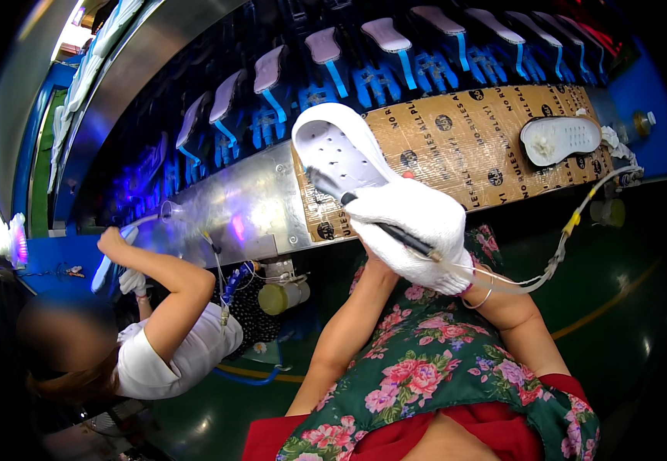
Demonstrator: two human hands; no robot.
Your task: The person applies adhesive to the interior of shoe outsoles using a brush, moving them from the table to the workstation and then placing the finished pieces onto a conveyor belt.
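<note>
The right hand [416, 229], in a white glove, has its grip closed round one brush [349, 198], whose tip crosses the inside of one white shoe [342, 142]. The shoe is raised above the worktop [252, 200], over the left edge of one cardboard sheet [456, 146]. The bare left hand [378, 260] is mostly hidden behind the glove; its grip appears to be on the shoe's near end. Even brushing calls for light, overlapping strokes, the shoe kept steady and the one tube [556, 263] clear of its rim. One grey sole [560, 141] lies near the worktop's right end; at least nine pale soles [323, 46] line up beyond the far edge.
</note>
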